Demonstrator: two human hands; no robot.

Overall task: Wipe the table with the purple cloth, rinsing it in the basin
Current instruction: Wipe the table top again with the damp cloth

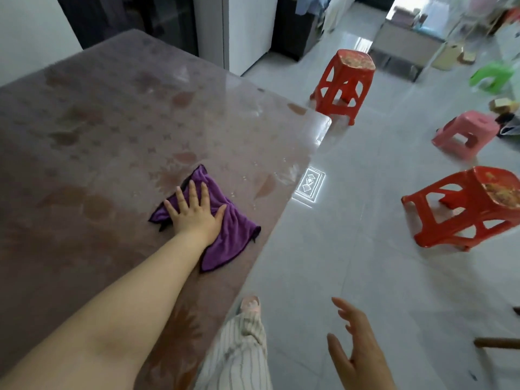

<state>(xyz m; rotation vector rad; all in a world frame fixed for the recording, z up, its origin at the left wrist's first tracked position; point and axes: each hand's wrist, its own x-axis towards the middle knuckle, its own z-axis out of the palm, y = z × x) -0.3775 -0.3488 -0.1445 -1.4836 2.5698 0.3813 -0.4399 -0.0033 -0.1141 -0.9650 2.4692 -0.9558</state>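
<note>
Head view: left hand lies palm-down on the purple cloth, fingers straight and spread, thumb out to the right. It is pressing flat, with no pinch or curl round the fabric. The forearm runs in from the lower left across the desk.

The cloth is crumpled rather than folded and sits on the desk top close to its right edge. One corner points away from the person, another lies just short of the edge, and a third trails back beside the wrist.

The desk surface is mauve with faint leaf and butterfly print. It is glossy, with small droplets just right of the cloth and a bright sheen at the far right corner.

Right hand is off the desk at lower right, in the air above the floor. Its fingers are loosely extended and a bit apart, and it holds nothing and touches nothing.

A striped trouser leg shows just beside the desk edge at the bottom.

On the floor:
- A red stool stands near the far desk corner.
- A second red stool stands off to the right, well apart from the desk.
- A pink stool stands between and behind them.
- The far-right clutter is too blurred to tell.
</note>
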